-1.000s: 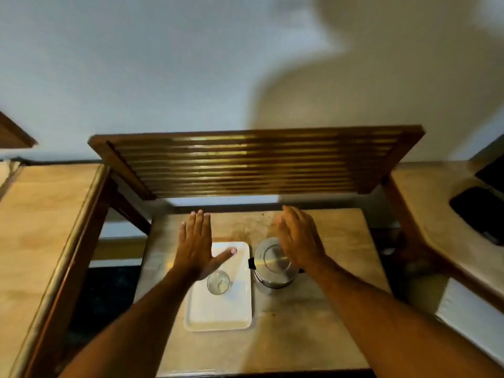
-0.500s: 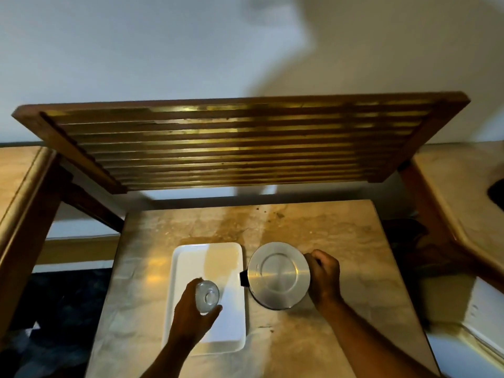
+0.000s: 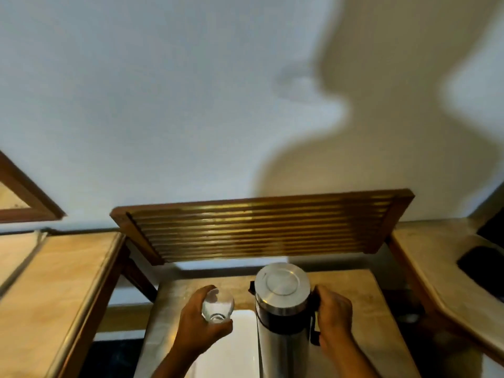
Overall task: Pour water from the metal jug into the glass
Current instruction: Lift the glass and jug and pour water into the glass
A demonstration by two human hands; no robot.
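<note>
The left hand (image 3: 200, 327) is wrapped around the glass (image 3: 218, 305), holding it above the white tray (image 3: 240, 347) with its mouth up. The right hand (image 3: 334, 320) is closed on the black handle at the metal jug's (image 3: 282, 309) 3 o'clock side. The jug stands upright with its lid on, its spout at 9 o'clock facing the glass just beside it, so tipping it leftward should carry water across.
</note>
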